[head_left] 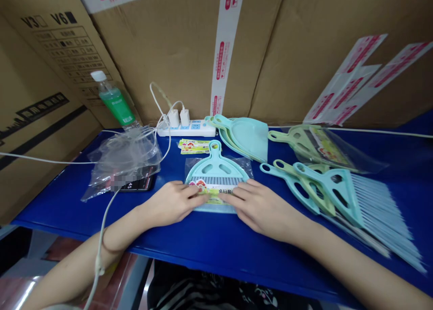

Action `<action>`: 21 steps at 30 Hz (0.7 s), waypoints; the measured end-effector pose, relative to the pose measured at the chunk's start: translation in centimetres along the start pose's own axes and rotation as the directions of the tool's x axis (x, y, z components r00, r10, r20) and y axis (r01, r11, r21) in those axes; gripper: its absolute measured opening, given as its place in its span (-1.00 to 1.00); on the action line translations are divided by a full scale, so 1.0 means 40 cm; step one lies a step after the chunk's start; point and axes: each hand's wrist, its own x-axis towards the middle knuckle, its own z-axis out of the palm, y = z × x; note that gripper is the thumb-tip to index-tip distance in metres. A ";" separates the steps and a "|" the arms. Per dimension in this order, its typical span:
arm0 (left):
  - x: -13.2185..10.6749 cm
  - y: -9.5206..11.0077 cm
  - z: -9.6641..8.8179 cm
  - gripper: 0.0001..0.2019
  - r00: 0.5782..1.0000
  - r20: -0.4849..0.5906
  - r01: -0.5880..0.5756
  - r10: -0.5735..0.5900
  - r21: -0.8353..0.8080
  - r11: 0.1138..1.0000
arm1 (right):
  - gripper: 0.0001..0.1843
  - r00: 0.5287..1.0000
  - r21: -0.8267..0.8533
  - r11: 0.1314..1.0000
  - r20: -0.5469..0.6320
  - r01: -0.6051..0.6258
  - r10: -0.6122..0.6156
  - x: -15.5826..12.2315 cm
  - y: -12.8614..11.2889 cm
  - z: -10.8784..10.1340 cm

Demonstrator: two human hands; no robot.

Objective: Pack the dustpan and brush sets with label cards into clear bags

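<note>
A pale blue dustpan-and-brush set [216, 170] lies in a clear plastic bag on the blue table [209, 238], straight in front of me. A colourful paper label [216, 192] lies across its lower part. My left hand [171, 202] rests on the bag's lower left corner, fingers bent and pressing on the label. My right hand [260, 206] lies on the lower right corner, fingers stretched flat towards the label.
Several loose brushes [338, 193] lie at the right, stacked dustpans [245, 136] behind, a bagged green set [318, 145] beyond. Spare labels [194, 145], a power strip [187, 127], a green bottle [115, 100], empty bags [125, 159] and a phone [138, 183] sit left. Cardboard boxes [176, 48] wall the back.
</note>
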 end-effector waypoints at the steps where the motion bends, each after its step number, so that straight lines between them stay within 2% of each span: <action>1: 0.001 0.001 0.000 -0.70 1.000 0.006 0.008 -0.008 -0.004 1.000 | -0.66 1.000 -0.004 1.000 0.002 -0.009 0.009 0.001 -0.001 0.003; 7: -0.002 -0.006 -0.005 -0.74 0.998 0.042 0.043 -0.041 -0.069 0.997 | -0.67 0.998 0.013 0.999 -0.041 -0.045 0.046 -0.003 0.009 -0.004; 11: -0.008 -0.014 -0.015 -0.75 0.995 0.071 0.077 -0.071 -0.088 0.993 | -0.74 0.998 0.040 0.998 -0.022 -0.054 0.055 -0.009 0.021 -0.020; 21: -0.019 -0.024 -0.030 -0.77 0.993 0.026 0.120 -0.118 -0.085 0.989 | -0.74 0.990 -0.001 0.991 0.028 -0.137 0.137 -0.021 0.051 -0.047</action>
